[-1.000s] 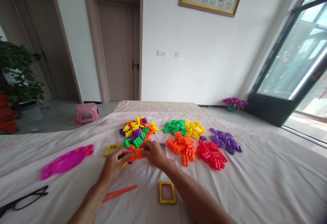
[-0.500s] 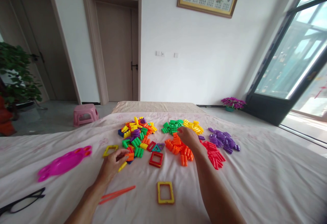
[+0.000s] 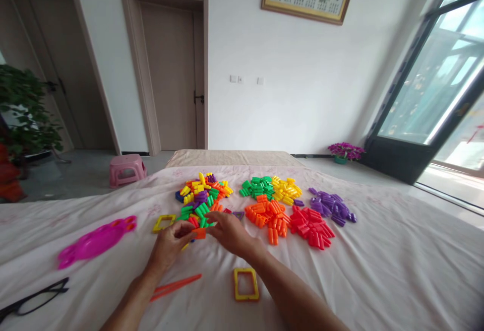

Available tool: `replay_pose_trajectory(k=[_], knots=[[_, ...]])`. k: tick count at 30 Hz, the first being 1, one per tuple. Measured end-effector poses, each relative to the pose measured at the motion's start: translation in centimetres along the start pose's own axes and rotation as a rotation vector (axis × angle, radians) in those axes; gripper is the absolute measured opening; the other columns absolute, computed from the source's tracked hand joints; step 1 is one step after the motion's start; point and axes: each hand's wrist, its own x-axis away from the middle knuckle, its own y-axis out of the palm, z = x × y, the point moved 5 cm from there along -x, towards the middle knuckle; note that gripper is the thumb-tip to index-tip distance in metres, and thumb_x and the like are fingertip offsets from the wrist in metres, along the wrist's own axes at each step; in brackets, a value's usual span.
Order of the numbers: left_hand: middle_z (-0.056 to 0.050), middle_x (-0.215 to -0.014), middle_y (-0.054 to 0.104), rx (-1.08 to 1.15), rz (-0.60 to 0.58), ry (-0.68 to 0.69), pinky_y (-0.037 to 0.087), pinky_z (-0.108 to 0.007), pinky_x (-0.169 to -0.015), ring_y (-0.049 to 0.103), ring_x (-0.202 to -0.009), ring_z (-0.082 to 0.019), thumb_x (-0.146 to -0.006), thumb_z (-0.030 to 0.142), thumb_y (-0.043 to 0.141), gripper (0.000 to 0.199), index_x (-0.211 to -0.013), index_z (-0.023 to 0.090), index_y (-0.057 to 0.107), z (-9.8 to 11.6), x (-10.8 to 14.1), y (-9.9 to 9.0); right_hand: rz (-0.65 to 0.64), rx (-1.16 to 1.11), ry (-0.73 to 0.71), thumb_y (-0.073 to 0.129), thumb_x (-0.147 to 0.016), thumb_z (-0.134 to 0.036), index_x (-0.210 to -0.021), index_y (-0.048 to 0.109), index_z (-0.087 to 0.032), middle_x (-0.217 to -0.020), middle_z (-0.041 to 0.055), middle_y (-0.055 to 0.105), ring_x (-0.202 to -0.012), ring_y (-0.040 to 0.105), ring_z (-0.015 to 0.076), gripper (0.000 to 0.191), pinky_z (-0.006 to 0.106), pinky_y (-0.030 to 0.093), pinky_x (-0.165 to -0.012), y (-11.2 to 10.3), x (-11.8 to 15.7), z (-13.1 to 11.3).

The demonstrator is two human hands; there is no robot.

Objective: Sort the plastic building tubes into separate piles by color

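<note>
My left hand [image 3: 172, 243] pinches an orange plastic block [image 3: 199, 233] at the near side of a mixed heap of coloured blocks [image 3: 202, 197]. Close by on the right, my right hand [image 3: 230, 230] has its thumb and fingers a little apart at the block's right end; whether they touch it is hard to tell. Right of the heap lie blocks grouped by colour: a green pile [image 3: 258, 187], a yellow pile [image 3: 286, 190], an orange pile [image 3: 266, 215], a red pile [image 3: 312, 226] and a purple pile [image 3: 330, 206]. My right hand partly hides some frames and blocks.
On the cloth-covered table [image 3: 363, 280] lie a yellow square frame [image 3: 235, 290], another yellow frame [image 3: 154, 229], orange sticks [image 3: 177, 284], a magenta tray [image 3: 94, 240] and black glasses [image 3: 38, 298]. A pink stool [image 3: 127, 170] stands beyond the table on the left.
My right hand has moved from above the green and orange piles, left and nearer, to the block in my left hand. The left hand keeps the orange block, shifted slightly right.
</note>
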Motion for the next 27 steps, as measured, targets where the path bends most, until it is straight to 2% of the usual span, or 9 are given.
replay_pose_trajectory(k=[4,8,10,13,16,18,23,25,27], knots=[[-0.005,-0.081,0.075,0.036,-0.059,0.003,0.055,-0.03,-0.072,0.07,-0.078,-0.021,-0.069,0.044,0.078,0.032,-0.084,0.016,0.072,1.0,0.3,1.0,-0.031,0.003,0.038,0.064,-0.087,-0.033,-0.106,0.074,-0.022,-0.09,0.0014,0.075,-0.077,0.065,0.0151,0.024,0.021,0.041,-0.063,2.0,0.3,0.1],[-0.005,-0.081,0.075,0.042,-0.065,0.0,0.054,-0.029,-0.071,0.07,-0.078,-0.021,-0.071,0.045,0.076,0.032,-0.084,0.016,0.072,1.1,0.4,0.8,-0.061,0.062,0.033,0.061,-0.088,-0.028,-0.094,0.076,-0.021,-0.083,0.0006,0.074,-0.073,0.062,0.0133,0.018,0.02,0.036,-0.059,1.4,0.3,0.1],[-0.004,-0.082,0.075,0.008,0.0,0.012,0.053,-0.029,-0.073,0.07,-0.08,-0.021,-0.076,0.048,0.07,0.033,-0.085,0.017,0.072,0.8,0.2,-0.1,-0.051,0.134,0.01,0.059,-0.087,-0.023,-0.092,0.076,-0.021,-0.086,0.0015,0.074,-0.075,0.063,0.0136,0.018,0.021,0.036,-0.061,0.0,0.1,0.1],[-0.005,-0.083,0.076,-0.076,0.223,-0.005,0.053,-0.03,-0.078,0.071,-0.084,-0.022,-0.081,0.053,0.061,0.038,-0.09,0.018,0.071,0.0,0.1,-3.0,-0.015,0.232,0.021,0.052,-0.087,-0.018,-0.089,0.075,-0.02,-0.087,0.0031,0.075,-0.077,0.064,0.0138,0.024,0.021,0.036,-0.064,-3.4,0.0,0.7],[-0.007,-0.092,0.077,-0.221,0.452,-0.06,0.052,-0.031,-0.083,0.07,-0.092,-0.024,-0.084,0.055,0.055,0.042,-0.099,0.019,0.069,-0.8,0.1,-6.1,0.054,0.354,0.096,0.05,-0.087,-0.017,-0.084,0.074,-0.019,-0.083,0.0038,0.074,-0.075,0.064,0.0139,0.025,0.022,0.033,-0.063,-7.4,0.2,1.9],[-0.008,-0.103,0.076,-0.344,0.532,-0.094,0.051,-0.031,-0.085,0.069,-0.098,-0.025,-0.086,0.055,0.051,0.043,-0.104,0.02,0.068,-1.2,0.2,-7.4,0.084,0.448,0.178,0.051,-0.086,-0.018,-0.081,0.073,-0.019,-0.08,0.0037,0.072,-0.073,0.062,0.0142,0.023,0.023,0.03,-0.061,-10.0,0.6,3.1],[-0.012,-0.111,0.073,-0.716,0.487,-0.181,0.048,-0.036,-0.085,0.066,-0.102,-0.029,-0.089,0.044,0.044,0.041,-0.111,0.021,0.07,-1.4,0.0,-7.8,0.104,0.608,0.39,0.053,-0.087,-0.022,-0.08,0.073,-0.02,-0.079,0.0053,0.071,-0.072,0.061,0.0169,0.022,0.026,0.028,-0.06,-13.8,1.6,6.0],[-0.013,-0.109,0.073,-0.838,0.438,-0.216,0.047,-0.039,-0.084,0.065,-0.102,-0.031,-0.088,0.042,0.044,0.042,-0.114,0.022,0.07,-1.4,-0.2,-7.4,0.148,0.622,0.408,0.051,-0.09,-0.023,-0.086,0.074,-0.021,-0.084,0.0067,0.072,-0.077,0.063,0.0187,0.023,0.027,0.031,-0.063,-13.9,1.6,6.2],[-0.013,-0.111,0.073,-0.89,0.401,-0.239,0.046,-0.039,-0.083,0.064,-0.104,-0.032,-0.088,0.042,0.043,0.043,-0.116,0.023,0.07,-1.5,-0.3,-7.1,0.152,0.594,0.348,0.05,-0.091,-0.022,-0.092,0.074,-0.021,-0.091,0.0075,0.073,-0.084,0.064,0.0195,0.023,0.026,0.035,-0.067,-12.7,1.2,5.6]])
